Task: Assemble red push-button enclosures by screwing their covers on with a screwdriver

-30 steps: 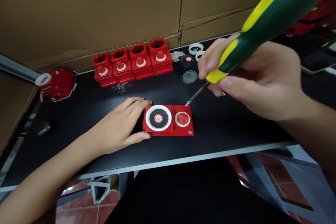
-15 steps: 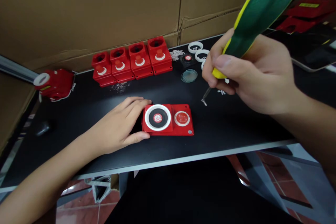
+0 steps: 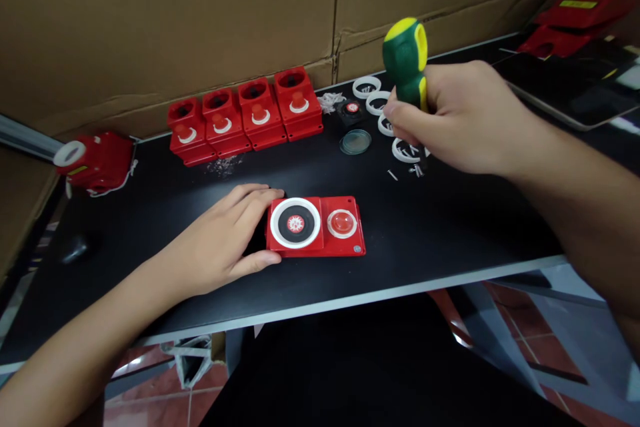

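Observation:
My left hand (image 3: 220,237) grips the left end of a red box (image 3: 343,248), thumb at its near side and fingers at the far side. The box lies flat on the black table; it carries a white ring (image 3: 275,230) around a black speaker disc and a clear red dome (image 3: 343,221). A screw head (image 3: 357,249) shows in its near right corner. My right hand (image 3: 450,117) is closed around a green and yellow screwdriver (image 3: 404,60), held upright with its shaft down by some loose screws (image 3: 416,171). One screw (image 3: 393,175) lies apart to their left.
Several red housings (image 3: 260,123) stand in a row at the back. White rings (image 3: 404,150) with screws inside, clear discs (image 3: 355,141) and a black speaker (image 3: 350,110) lie right of them. Another red unit (image 3: 100,163) is at far left; a dark tray (image 3: 575,90) at right.
My right hand has moved the screwdriver away to the back and tipped it upright over the loose screws. A small screw was at its tip before. My left hand stays on the red box.

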The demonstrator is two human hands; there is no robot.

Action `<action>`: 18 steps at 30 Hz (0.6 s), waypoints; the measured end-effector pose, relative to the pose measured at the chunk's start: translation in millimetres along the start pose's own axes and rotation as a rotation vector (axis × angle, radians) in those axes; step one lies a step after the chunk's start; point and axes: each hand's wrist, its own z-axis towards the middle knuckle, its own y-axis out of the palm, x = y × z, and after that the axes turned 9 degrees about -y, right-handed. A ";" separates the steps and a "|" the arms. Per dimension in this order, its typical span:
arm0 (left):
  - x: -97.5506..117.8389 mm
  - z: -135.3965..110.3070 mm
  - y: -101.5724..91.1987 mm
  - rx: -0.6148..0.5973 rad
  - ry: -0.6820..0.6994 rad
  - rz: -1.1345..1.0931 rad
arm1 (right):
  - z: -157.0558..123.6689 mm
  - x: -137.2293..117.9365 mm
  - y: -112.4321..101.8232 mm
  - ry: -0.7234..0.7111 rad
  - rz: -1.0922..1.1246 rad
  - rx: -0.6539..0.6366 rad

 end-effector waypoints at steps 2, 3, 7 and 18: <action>-0.2 0.0 0.4 0.004 0.007 0.009 | 1.1 4.5 -3.0 -0.057 -0.009 0.038; -0.2 0.2 0.5 0.001 0.007 0.012 | 1.3 8.7 -4.0 -0.102 -0.010 0.037; 0.7 0.7 0.0 -0.011 -0.003 0.006 | -0.3 34.8 -3.5 -0.274 -0.018 -0.199; -0.9 -0.5 -1.2 -0.006 0.012 0.033 | -9.6 32.2 6.3 -0.234 -0.074 -0.535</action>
